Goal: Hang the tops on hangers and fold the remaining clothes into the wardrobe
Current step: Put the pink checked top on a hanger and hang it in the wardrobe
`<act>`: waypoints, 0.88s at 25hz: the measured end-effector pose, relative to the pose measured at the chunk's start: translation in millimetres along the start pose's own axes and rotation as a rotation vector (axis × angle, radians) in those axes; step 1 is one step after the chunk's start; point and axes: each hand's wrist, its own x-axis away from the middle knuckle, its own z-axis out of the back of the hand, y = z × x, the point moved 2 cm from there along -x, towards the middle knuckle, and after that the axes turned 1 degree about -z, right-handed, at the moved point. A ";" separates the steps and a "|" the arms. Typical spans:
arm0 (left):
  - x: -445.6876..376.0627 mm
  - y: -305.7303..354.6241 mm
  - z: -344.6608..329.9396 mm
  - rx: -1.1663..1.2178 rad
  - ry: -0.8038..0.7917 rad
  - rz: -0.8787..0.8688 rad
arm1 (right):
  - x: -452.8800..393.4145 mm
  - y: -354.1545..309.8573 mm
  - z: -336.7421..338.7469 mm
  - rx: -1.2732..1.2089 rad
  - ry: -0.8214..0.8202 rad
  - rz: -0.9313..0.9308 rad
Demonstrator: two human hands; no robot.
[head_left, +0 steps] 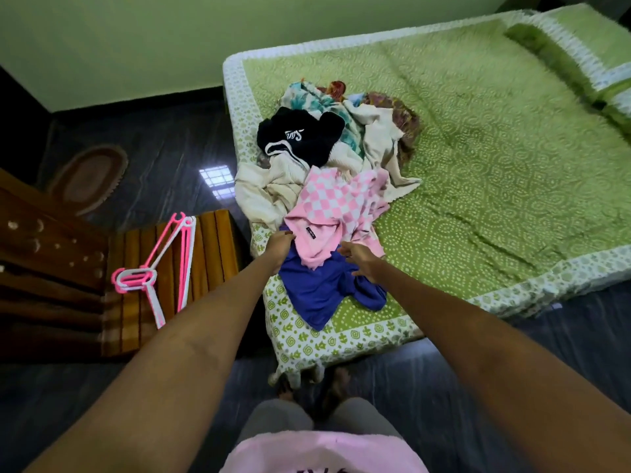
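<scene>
Fingers of left hand (280, 241) apparently pinch pink top (336, 213); right hand (363, 262) spread, empty.

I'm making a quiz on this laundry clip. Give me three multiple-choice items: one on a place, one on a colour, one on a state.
1. Where do the hangers lie?
A on the bed
B on the wooden stand beside the bed
C on the rug

2. What colour is the garment nearest the bed's corner?
A blue
B black
C cream

3. What is the left hand doing?
A hanging idle
B holding a hanger
C gripping the pink top

Answers: 1 B, they rest on brown slats; 2 A, it lies under the pink top; 3 C, fingers curl into its edge, while the right hand reaches open.
</scene>
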 end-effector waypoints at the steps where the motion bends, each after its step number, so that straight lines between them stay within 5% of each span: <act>1: -5.7 -3.3 -4.0 0.033 0.025 0.029 | -9.5 -1.0 3.6 0.020 -0.010 -0.009; 10: -41.3 -36.1 -30.4 0.039 0.092 0.194 | -63.2 9.2 -1.7 0.126 -0.132 -0.089; 17: -117.8 -69.7 -50.5 -0.026 -0.007 0.327 | -138.0 36.8 -26.2 0.525 -0.179 0.240; 22: -161.6 -97.9 -58.5 0.016 0.009 0.375 | -175.7 63.5 -45.1 0.856 -0.238 0.303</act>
